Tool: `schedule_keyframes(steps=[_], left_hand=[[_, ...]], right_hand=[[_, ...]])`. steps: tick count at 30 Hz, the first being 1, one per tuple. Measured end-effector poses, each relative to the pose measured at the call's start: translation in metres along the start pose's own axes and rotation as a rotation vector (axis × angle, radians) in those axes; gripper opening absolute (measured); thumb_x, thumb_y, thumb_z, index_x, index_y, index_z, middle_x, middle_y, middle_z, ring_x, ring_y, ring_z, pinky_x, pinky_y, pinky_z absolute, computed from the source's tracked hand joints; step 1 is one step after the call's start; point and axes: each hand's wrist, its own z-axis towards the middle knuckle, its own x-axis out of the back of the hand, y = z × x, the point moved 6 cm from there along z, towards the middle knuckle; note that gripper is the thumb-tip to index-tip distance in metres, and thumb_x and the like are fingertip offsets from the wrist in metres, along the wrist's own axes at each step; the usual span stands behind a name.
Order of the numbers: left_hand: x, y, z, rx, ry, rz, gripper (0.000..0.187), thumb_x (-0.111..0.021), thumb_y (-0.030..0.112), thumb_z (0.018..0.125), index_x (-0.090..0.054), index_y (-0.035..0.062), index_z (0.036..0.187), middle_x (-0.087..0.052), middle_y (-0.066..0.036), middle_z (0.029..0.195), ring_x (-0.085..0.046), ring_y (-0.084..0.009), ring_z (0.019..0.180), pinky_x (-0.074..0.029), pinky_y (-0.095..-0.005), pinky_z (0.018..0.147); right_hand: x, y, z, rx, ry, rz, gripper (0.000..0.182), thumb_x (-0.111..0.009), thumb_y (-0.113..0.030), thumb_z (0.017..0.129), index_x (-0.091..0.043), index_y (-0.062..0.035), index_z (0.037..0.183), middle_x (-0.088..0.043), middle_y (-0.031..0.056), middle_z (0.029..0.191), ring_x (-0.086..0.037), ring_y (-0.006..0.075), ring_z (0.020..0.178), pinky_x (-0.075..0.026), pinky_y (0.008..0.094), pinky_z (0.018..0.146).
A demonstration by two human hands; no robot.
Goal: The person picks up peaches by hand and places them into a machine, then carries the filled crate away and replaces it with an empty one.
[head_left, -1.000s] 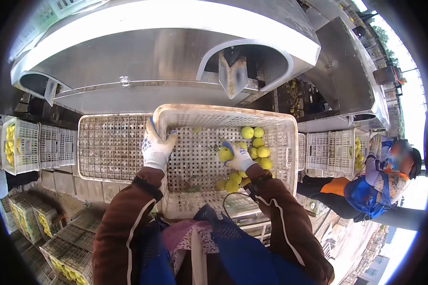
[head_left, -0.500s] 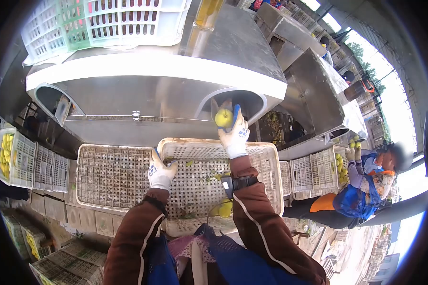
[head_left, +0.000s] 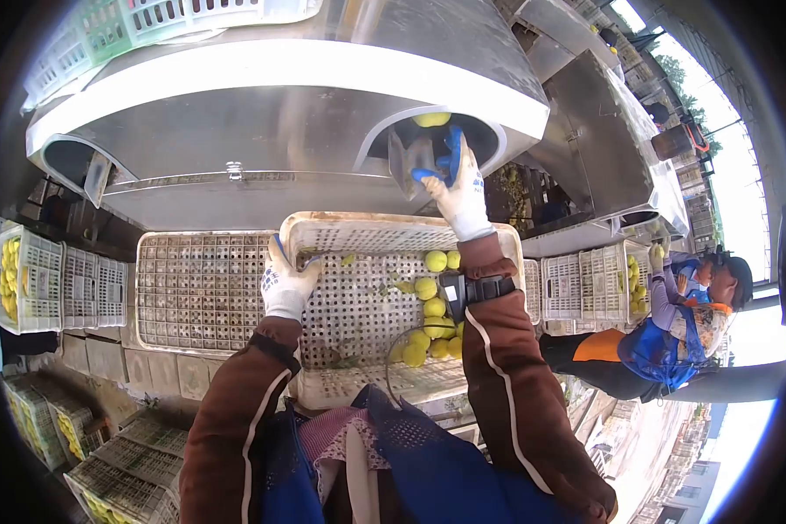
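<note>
— Steel is arching over the chute (head_left: 428,157), and the right hand (head_left: 456,185) is reaching up into that opening, fingers spread and holding nothing; one fruit (head_left: 431,119) is sitting just above it, inside the arch.

— And the left hand (head_left: 285,281)?

— It is clamping down on the crate (head_left: 358,229) rim below the chute, likely steadying it. Yellow fruits (head_left: 432,306) are lying loose in that crate, bunched on its right side. Left of the chute, a second crate (head_left: 203,288) is sitting without fruit.
</note>
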Motion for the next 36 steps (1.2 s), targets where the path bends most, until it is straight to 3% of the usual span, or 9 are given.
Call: schedule_keyframes(steps=[3, 5, 6, 10, 14, 21, 24, 26, 36], left_hand=[[-0.003, 0.0, 0.002, -0.023, 0.022, -0.003, 0.098, -0.075, 0.035, 0.067, -0.024, -0.0002, 0.143, -0.044, -0.027, 0.133, -0.049, -0.0383, 0.119, -0.043, -0.0403, 0.097], [-0.005, -0.005, 0.003, -0.048, 0.046, 0.007, 0.096, -0.075, 0.031, 0.067, -0.024, -0.0009, 0.142, -0.046, -0.027, 0.131, -0.05, -0.0379, 0.118, -0.043, -0.0402, 0.097], [-0.004, -0.002, 0.002, -0.067, 0.061, 0.013, 0.094, -0.075, 0.029, 0.068, -0.025, -0.001, 0.141, -0.048, -0.027, 0.128, -0.051, -0.0377, 0.116, -0.042, -0.0405, 0.097], [-0.004, -0.002, 0.003, -0.047, 0.025, 0.018, 0.098, -0.075, 0.032, 0.067, -0.023, -0.0027, 0.142, -0.044, -0.027, 0.132, -0.049, -0.0381, 0.119, -0.042, -0.0404, 0.098], [-0.002, 0.002, 0.002, -0.05, 0.038, 0.047, 0.097, -0.074, 0.032, 0.068, -0.023, -0.0026, 0.142, -0.045, -0.028, 0.13, -0.048, -0.0388, 0.119, -0.042, -0.0408, 0.098], [-0.001, 0.002, 0.0, -0.024, 0.047, 0.05, 0.099, -0.074, 0.035, 0.067, -0.021, -0.0008, 0.143, -0.043, -0.028, 0.134, -0.047, -0.0384, 0.121, -0.041, -0.0414, 0.099], [0.0, 0.002, -0.001, -0.027, 0.037, 0.067, 0.1, -0.073, 0.038, 0.067, -0.021, 0.0007, 0.144, -0.045, -0.027, 0.132, -0.049, -0.039, 0.118, -0.043, -0.0424, 0.096], [0.0, 0.001, -0.002, -0.026, 0.027, 0.057, 0.099, -0.072, 0.037, 0.068, -0.02, 0.0013, 0.144, -0.045, -0.027, 0.131, -0.051, -0.0397, 0.116, -0.044, -0.0431, 0.095], [0.002, 0.002, -0.005, 0.0, 0.013, 0.042, 0.097, -0.074, 0.032, 0.066, -0.023, 0.0028, 0.143, -0.048, -0.025, 0.13, -0.052, -0.0384, 0.116, -0.044, -0.0411, 0.096]], right_hand=[[-0.016, 0.078, -0.103, -0.22, -0.373, 0.397, 0.056, -0.071, -0.022, 0.076, -0.052, -0.0057, 0.127, -0.057, 0.0189, 0.117, -0.062, 0.0323, 0.09, -0.05, 0.0397, 0.082], [-0.03, 0.121, -0.173, -0.359, -0.785, -0.442, 0.058, -0.069, -0.024, 0.075, -0.05, -0.0111, 0.129, -0.059, 0.0176, 0.116, -0.061, 0.032, 0.102, -0.049, 0.0407, 0.086], [-0.043, 0.152, -0.21, -0.487, -0.961, -0.574, 0.059, -0.067, -0.026, 0.076, -0.047, -0.0139, 0.131, -0.056, 0.0197, 0.121, -0.058, 0.0343, 0.106, -0.048, 0.0441, 0.089], [-0.098, 0.196, -0.269, -0.275, -0.989, -0.816, 0.063, -0.066, -0.022, 0.076, -0.043, -0.0158, 0.134, -0.049, 0.0233, 0.129, -0.052, 0.0352, 0.116, -0.047, 0.0423, 0.091], [-0.102, 0.194, -0.251, -0.504, -1.135, -0.609, 0.074, -0.07, -0.026, 0.073, -0.039, -0.0098, 0.138, -0.048, 0.0244, 0.131, -0.05, 0.0351, 0.119, -0.045, 0.0409, 0.096], [-0.026, 0.07, -0.161, -0.394, -0.236, 0.601, 0.068, -0.075, -0.025, 0.073, -0.045, -0.0033, 0.13, -0.052, 0.0203, 0.123, -0.055, 0.037, 0.109, -0.043, 0.0433, 0.097], [0.004, -0.003, -0.082, 0.008, 0.017, 0.093, 0.074, -0.077, -0.034, 0.07, -0.046, -0.0058, 0.131, -0.052, 0.0184, 0.119, -0.051, 0.036, 0.109, -0.041, 0.0457, 0.093], [-0.006, -0.009, -0.054, 0.02, 0.188, -0.228, 0.076, -0.075, -0.043, 0.07, -0.046, -0.0077, 0.131, -0.051, 0.0173, 0.119, -0.048, 0.0357, 0.108, -0.037, 0.0484, 0.092], [-0.041, -0.02, 0.024, -0.476, 0.184, -0.715, 0.074, -0.067, -0.051, 0.076, -0.047, -0.0026, 0.129, -0.052, 0.0179, 0.12, -0.048, 0.032, 0.112, -0.038, 0.0469, 0.091]])
